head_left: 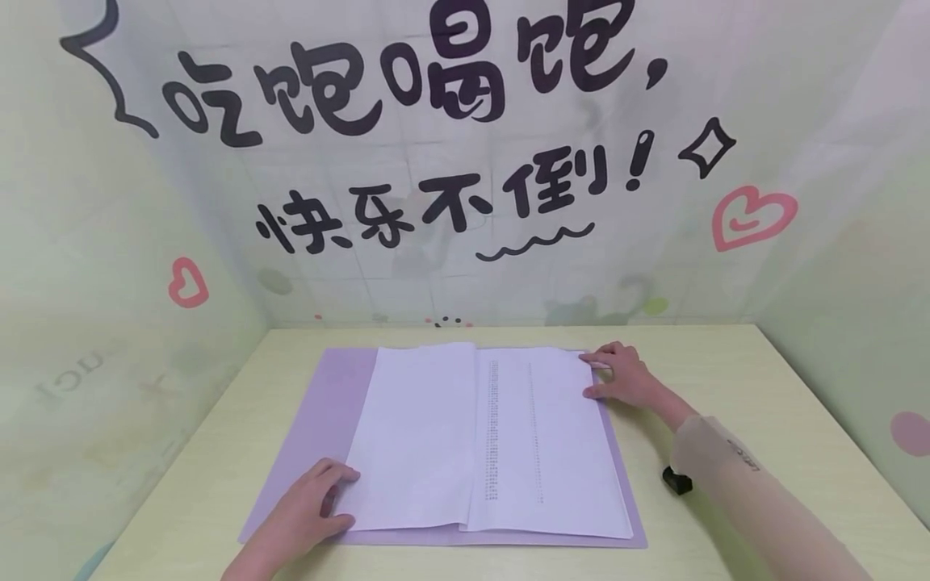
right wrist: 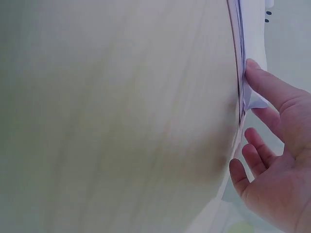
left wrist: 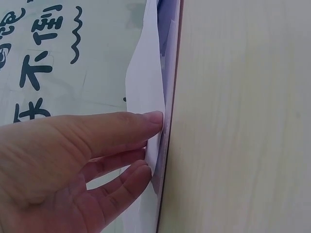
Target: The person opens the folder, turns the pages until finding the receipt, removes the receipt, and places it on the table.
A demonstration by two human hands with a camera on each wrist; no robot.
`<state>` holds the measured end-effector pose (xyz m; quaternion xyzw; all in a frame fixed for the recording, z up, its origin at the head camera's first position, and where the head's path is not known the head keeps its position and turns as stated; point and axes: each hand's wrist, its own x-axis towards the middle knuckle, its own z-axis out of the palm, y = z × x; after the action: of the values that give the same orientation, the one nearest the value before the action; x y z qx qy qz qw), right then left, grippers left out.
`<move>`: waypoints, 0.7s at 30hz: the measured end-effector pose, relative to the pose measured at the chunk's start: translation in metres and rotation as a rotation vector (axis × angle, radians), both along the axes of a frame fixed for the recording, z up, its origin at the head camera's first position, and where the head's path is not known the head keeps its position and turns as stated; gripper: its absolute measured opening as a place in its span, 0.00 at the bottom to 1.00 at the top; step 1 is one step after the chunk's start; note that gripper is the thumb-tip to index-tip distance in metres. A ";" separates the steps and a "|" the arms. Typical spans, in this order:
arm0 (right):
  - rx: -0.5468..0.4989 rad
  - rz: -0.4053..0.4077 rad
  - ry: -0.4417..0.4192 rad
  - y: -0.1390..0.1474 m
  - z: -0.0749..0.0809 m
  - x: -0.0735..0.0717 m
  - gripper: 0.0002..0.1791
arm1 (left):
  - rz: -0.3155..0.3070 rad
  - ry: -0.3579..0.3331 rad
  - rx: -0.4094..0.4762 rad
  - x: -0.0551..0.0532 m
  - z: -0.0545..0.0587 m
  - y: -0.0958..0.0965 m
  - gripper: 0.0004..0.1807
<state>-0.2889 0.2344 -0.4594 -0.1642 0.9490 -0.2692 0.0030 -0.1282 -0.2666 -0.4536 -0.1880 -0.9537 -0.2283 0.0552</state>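
An open purple folder (head_left: 305,436) lies on the table with white paper sheets in it. The left page (head_left: 414,436) looks blank; the right page (head_left: 574,452) carries two narrow columns of small print. At the lower left edge of the blank page, my left hand (head_left: 305,508) rests its thumb and fingertips on the paper. My right hand (head_left: 625,375) pinches the upper right corner of the printed page between thumb and index finger. In the right wrist view that sheet's corner (right wrist: 256,101) bends up by the index finger, while the other fingers curl loosely.
The pale wood table (head_left: 734,387) meets a printed wall sheet (head_left: 450,282) at the back, with more sheeting at both sides. A small black object (head_left: 677,481) shows beside the right sleeve (head_left: 756,492).
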 end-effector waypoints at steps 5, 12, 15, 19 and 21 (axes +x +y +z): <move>-0.045 0.029 -0.002 -0.002 -0.002 -0.002 0.37 | -0.015 0.004 0.009 0.000 0.000 0.000 0.26; -0.126 0.016 -0.074 -0.002 -0.001 -0.003 0.40 | -0.008 -0.002 0.014 0.000 0.000 0.000 0.26; -0.152 0.016 -0.086 -0.002 0.000 -0.002 0.41 | 0.001 -0.005 0.008 0.000 0.001 0.000 0.26; -0.175 0.021 -0.096 -0.002 0.001 -0.003 0.41 | 0.008 -0.012 0.005 0.001 0.001 0.000 0.26; -0.180 0.027 -0.102 -0.001 0.003 -0.003 0.39 | 0.007 -0.011 0.002 0.001 0.001 0.000 0.26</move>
<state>-0.2922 0.2331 -0.4567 -0.1626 0.9172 -0.3614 0.0402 -0.1272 -0.2664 -0.4529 -0.1832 -0.9544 -0.2300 0.0510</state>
